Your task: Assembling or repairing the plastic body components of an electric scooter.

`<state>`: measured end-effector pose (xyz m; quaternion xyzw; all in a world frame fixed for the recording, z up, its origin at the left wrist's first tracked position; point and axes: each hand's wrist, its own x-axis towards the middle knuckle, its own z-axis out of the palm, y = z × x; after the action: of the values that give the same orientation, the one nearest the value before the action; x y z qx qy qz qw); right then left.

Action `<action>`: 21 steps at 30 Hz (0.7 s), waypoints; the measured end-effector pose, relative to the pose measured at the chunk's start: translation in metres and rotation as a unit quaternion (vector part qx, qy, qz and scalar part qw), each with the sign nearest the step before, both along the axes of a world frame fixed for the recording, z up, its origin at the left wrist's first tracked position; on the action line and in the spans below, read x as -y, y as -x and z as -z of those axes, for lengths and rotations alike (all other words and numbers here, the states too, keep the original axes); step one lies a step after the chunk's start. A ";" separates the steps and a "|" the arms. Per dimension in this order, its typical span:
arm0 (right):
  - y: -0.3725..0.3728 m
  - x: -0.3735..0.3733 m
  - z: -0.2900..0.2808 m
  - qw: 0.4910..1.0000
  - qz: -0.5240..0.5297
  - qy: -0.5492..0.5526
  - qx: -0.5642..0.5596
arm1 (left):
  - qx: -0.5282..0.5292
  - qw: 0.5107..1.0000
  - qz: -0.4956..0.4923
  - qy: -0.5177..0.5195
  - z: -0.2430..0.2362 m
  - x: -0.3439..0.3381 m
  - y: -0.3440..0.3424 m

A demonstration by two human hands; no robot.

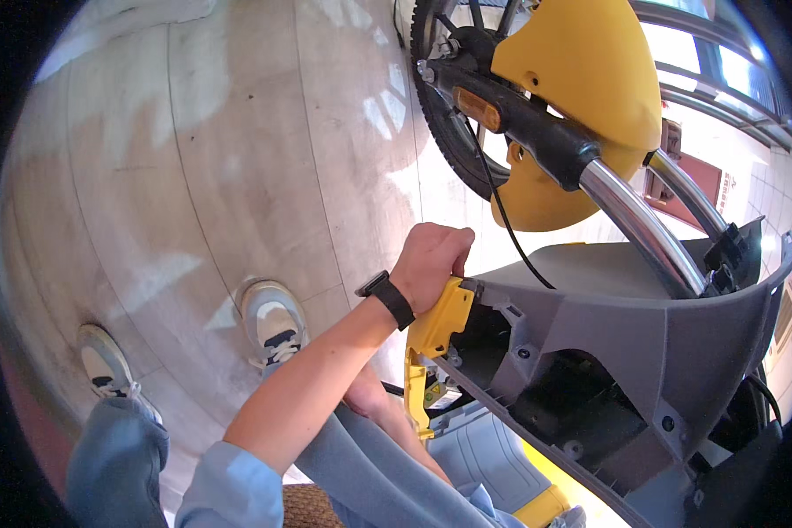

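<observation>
Yellow moulded-plastic panel (446,322) standing just below the centre of the frame, against a dark grey plastic shell (612,339).
The left hand (430,261) is touching its upper end, fingers curling together, tips hidden, so clamping cannot be told; the right hand (368,394) is lying partly behind the left forearm (312,387), its fingers unseen. The panel is probably combining lightness, stiffness and slickness, its slim lower part looking fragile, its broad upper edge offering the better hold. The shell is crowding its right side; a thin black cable (505,223) is hanging above, beside the yellow mudguard (590,79) at upper right.

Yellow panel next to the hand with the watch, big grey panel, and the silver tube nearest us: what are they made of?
Yellow panel: probably hard plastic, smooth and slightly shiny, with thin moulded edges.
Grey panel: likely plastic too, but duller, with large moulded openings.
Silver tube: looks like polished metal, perhaps chromed, because it shows bright, mirror-like streaks.
</observation>
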<state>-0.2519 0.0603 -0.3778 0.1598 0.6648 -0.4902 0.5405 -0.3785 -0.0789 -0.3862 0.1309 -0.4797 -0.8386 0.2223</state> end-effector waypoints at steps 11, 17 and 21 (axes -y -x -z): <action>0.000 -0.010 -0.022 0.999 0.024 -0.034 0.016 | 0.103 0.985 -0.108 0.089 0.004 -0.014 -0.056; -0.007 -0.043 -0.016 0.988 -0.062 -0.057 -0.133 | 0.133 0.983 -0.117 -0.045 -0.008 -0.036 -0.045; -0.002 -0.036 -0.035 0.875 -0.373 -0.097 -0.293 | 0.171 0.976 -0.129 0.045 -0.003 -0.032 -0.052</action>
<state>-0.2503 0.0962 -0.3432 -0.1988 0.8473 -0.2093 0.4458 -0.3263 -0.0469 -0.3831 0.3230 -0.5267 -0.7459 0.2490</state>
